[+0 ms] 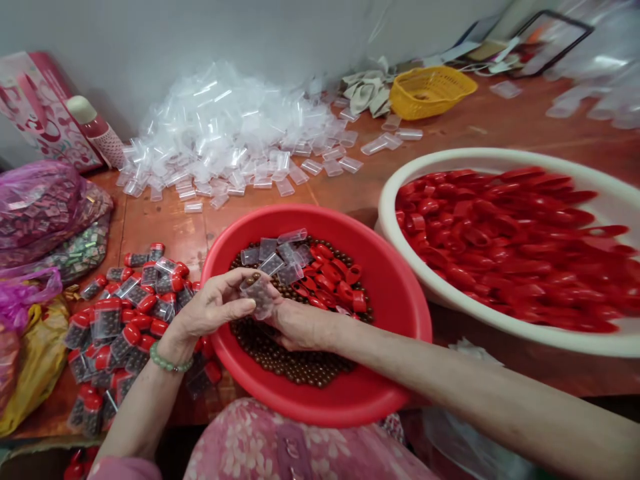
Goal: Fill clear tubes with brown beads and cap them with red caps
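Observation:
My left hand [220,303] pinches a small clear plastic case [257,295] between thumb and fingers, with brown balls inside it. Against the case's right side is my right hand [300,325], its fingers curled and mostly hidden, so what they hold does not show. Both hands are above a red basin [400,280]. Brown balls [305,370] cover its bottom. Several empty clear cases [290,253] and red plastic caps [330,273] lie on top of the balls.
Left of the basin lie filled, red-capped cases [135,300] in a pile. A white tub [400,177] of red caps [500,240] stands right. Behind is a heap of clear cases [225,133], near a yellow basket [425,100]. Bags [45,207] and a bottle [95,127] stand left.

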A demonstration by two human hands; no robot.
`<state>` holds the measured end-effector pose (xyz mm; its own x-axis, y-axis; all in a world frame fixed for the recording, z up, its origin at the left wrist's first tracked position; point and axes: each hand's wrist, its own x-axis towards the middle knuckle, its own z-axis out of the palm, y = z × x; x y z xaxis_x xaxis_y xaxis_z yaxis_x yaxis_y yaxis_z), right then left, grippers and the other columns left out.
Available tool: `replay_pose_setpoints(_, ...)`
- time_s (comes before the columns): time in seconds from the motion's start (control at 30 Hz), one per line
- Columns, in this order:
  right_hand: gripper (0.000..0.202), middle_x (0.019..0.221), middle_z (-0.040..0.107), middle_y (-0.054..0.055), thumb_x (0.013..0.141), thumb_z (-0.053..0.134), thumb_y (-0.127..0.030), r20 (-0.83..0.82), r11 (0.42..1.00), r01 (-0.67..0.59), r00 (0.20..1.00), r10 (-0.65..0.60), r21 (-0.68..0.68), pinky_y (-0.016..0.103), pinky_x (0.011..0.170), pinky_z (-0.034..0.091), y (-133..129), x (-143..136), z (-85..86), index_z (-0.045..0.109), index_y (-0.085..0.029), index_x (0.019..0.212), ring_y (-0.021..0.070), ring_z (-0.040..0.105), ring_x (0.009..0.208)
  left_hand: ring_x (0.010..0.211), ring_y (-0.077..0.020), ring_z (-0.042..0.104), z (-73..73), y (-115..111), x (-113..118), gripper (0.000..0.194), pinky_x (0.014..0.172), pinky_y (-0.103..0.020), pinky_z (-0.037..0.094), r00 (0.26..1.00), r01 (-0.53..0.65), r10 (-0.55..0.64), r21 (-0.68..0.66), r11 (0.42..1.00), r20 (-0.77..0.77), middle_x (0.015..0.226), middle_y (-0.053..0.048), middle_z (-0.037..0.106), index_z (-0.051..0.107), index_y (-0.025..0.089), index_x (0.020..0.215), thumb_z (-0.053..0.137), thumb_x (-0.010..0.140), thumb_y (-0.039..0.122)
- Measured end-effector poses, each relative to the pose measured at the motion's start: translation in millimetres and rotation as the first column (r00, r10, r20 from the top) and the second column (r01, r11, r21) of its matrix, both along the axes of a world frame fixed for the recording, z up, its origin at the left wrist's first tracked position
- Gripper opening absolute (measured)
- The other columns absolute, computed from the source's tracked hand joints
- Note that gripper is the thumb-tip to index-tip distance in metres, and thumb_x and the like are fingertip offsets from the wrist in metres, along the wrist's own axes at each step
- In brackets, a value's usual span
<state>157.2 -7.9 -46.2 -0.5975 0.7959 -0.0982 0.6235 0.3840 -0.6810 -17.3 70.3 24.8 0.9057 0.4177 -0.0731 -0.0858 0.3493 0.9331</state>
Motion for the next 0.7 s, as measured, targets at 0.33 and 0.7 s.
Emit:
replay_pose_setpoints(0.33, 0.053, 0.116, 0.062, 0.012, 0.070, 0.057, -0.006, 0.028, 0.996, -0.052, 0.998, 0.054, -0.079, 0.036, 0.092, 0.046, 10.1, -3.1, 3.0, 0.058, -0.016, 0.122, 0.0241, 0.059, 0.103, 0.102, -0.0207, 0.066, -3.8, -10.5, 0.6, 0.036, 0.087, -0.030, 0.054, 0.994, -0.079, 0.094, -0.220, 0.972, 0.060, 0.108, -0.009, 0.067, 0.062, 0.020, 0.121, 0.064, 0.087, 0.028)
replay_pose_setpoints(0.7, 0.020, 0.098, 0.066, 0.008, 0.070, 0.062, -0.011, 0.062, 0.985, -0.111, 0.991, 0.119, -0.129, 0.030, 0.077, 0.045, 10.8, -1.5, 0.8, 0.062, -0.016, 0.090, 0.0212, 0.058, 0.090, 0.102, -0.0180, 0.065, 2.8, -18.9, 4.2, 0.027, 0.093, -0.032, 0.049, 0.982, -0.187, 0.186, 0.078, 0.979, 0.019, 0.107, -0.007, 0.069, 0.061, 0.021, 0.117, 0.060, 0.090, 0.024)
